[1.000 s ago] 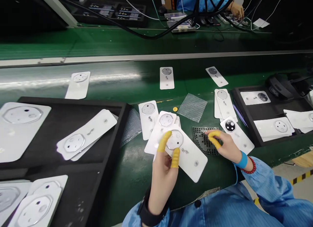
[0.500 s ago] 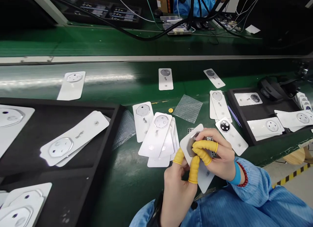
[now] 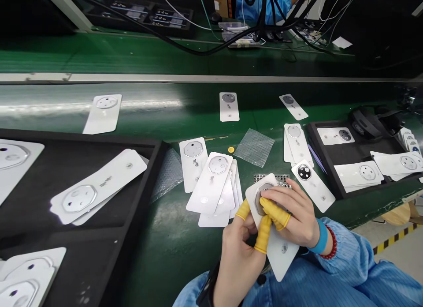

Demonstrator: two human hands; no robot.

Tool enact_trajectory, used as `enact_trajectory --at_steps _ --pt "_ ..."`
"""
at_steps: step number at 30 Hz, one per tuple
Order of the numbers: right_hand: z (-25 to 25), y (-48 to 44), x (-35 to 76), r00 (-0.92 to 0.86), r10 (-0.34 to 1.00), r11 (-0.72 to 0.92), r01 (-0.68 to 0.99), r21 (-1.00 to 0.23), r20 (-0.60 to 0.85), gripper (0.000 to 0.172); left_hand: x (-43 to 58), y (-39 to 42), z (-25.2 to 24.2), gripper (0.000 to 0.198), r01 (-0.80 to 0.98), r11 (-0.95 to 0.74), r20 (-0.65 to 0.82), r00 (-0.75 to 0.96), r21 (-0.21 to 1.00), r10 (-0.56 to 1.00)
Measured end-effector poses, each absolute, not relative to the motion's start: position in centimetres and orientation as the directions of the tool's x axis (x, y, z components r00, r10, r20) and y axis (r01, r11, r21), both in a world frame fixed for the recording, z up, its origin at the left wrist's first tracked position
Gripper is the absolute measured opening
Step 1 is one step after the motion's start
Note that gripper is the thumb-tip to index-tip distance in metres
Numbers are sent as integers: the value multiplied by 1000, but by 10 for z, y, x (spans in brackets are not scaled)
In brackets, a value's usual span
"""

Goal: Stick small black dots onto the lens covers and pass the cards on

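Note:
I hold a white card (image 3: 280, 254) with an octagonal window near its top, lifted over the table's front edge. My left hand (image 3: 243, 249) pinches the card's left side with yellow finger cots on thumb and forefinger. My right hand (image 3: 292, 214) lies over the card, its yellow-cotted fingertips pressed on the octagonal window (image 3: 262, 193). Just left of my hands a fanned stack of similar white cards (image 3: 214, 188) lies on the green surface. A small perforated metal tray (image 3: 280, 179) peeks out behind my right hand.
A black tray (image 3: 99, 254) with several white cards fills the left. Another black tray (image 3: 333, 166) with cards stands at the right. Single cards (image 3: 229, 106) ride the green conveyor behind. A bubble-wrap piece (image 3: 254, 146) and a card with a black lens part (image 3: 310, 183) lie nearby. Another person works across the belt.
My left hand lifted the top card off the stack and brought it toward me. My right hand left the perforated tray and came onto the card's window.

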State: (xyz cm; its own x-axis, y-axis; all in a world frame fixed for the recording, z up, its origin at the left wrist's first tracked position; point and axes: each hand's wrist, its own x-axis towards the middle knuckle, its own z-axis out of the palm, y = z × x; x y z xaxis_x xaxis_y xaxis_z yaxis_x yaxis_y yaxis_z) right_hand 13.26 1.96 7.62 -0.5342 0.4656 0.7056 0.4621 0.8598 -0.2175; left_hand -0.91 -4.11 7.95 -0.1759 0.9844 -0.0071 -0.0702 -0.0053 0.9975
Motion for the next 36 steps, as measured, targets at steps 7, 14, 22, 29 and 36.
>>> enact_trajectory --at_steps 7,14,22,29,36 --pt "81 21 138 -579 514 858 340 -385 633 32 -13 -39 91 19 -239 41 -85 -175 970 981" --pt "86 21 134 -516 561 809 174 -562 648 40 -13 -36 87 24 -320 125 -204 -227 939 952" --pt "82 20 135 -517 551 809 138 -571 655 49 -9 -31 85 23 -295 118 -214 -321 948 923" --pt "76 17 136 -428 711 690 278 -668 557 60 -6 -33 70 24 -194 69 -136 -356 978 924" --pt "82 12 137 -379 719 667 146 -730 582 59 -11 -37 70 20 -122 19 -65 -389 992 919"
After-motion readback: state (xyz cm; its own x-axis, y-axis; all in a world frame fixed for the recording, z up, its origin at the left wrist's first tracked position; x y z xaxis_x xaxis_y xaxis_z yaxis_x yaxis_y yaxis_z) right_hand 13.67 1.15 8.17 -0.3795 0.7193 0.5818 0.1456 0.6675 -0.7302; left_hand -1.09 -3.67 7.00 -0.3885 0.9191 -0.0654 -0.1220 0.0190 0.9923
